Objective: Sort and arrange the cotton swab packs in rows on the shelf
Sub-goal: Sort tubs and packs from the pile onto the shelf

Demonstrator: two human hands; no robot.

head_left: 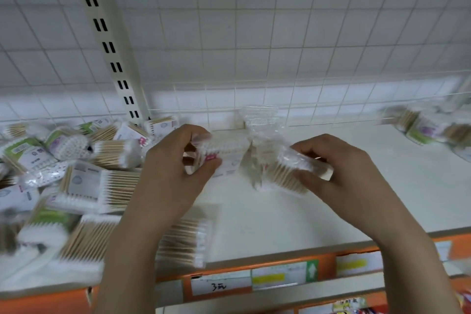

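Observation:
My left hand (173,163) grips a cotton swab pack (224,153) with a white and pink label, held just above the white shelf (293,216). My right hand (339,168) grips a second clear pack of wooden-stick swabs (283,173), tilted, beside the first. Both packs hover over the middle of the shelf. A loose heap of swab packs (84,181) fills the shelf's left side, and one pack (183,242) lies by the front edge under my left forearm.
A few more packs (430,127) lie at the far right of the shelf. A clear plastic wrapper (260,120) stands at the back against the white wire grid wall (254,33). A slotted upright post (112,53) rises at the left. Orange price-label rail (254,278) runs along the front.

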